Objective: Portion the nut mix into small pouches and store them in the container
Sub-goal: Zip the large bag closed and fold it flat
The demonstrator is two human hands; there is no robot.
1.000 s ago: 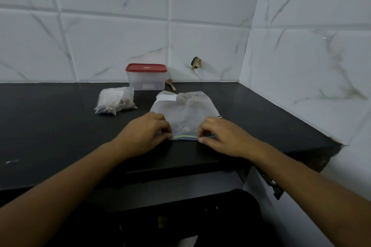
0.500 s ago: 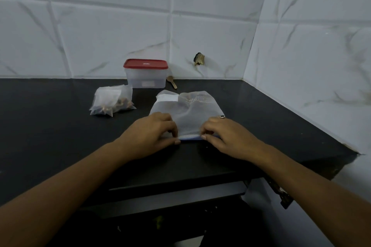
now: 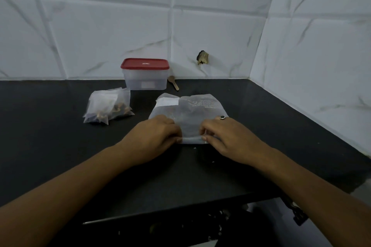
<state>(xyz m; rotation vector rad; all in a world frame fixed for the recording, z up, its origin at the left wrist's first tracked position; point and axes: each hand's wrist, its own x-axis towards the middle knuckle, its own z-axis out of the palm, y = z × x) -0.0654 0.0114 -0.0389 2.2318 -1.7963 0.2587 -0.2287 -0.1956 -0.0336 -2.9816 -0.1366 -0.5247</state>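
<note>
Both thumbs are pressed down on the near edge of the big bag [image 3: 192,110], with the other fingers curled over it from above, so each hand pinches the sealing strip between thumb and fingers. The left hand [image 3: 154,136] holds the strip's left end and the right hand [image 3: 226,138] its right end, leaving a short stretch of the strip showing between the two thumbs. A dark ring [image 3: 222,117] sits on one finger of the right hand. The bag lies flat on the black counter [image 3: 50,146] just right of the middle of the frame, cloudy and see-through, with a white label near its far left corner; what is inside I cannot make out.

Left of the bag, and well apart from it, the small pouches [image 3: 108,106] lie in an overlapping heap with brown nuts showing through the plastic. Behind them, against the tiled wall [image 3: 100,36] in the upper middle of the frame, stands the clear container [image 3: 145,79] with its red lid [image 3: 145,64] on. A small wooden spoon [image 3: 174,83] lies just beside its right side. Further right, a ragged hole [image 3: 202,57] breaks the tile.
</note>
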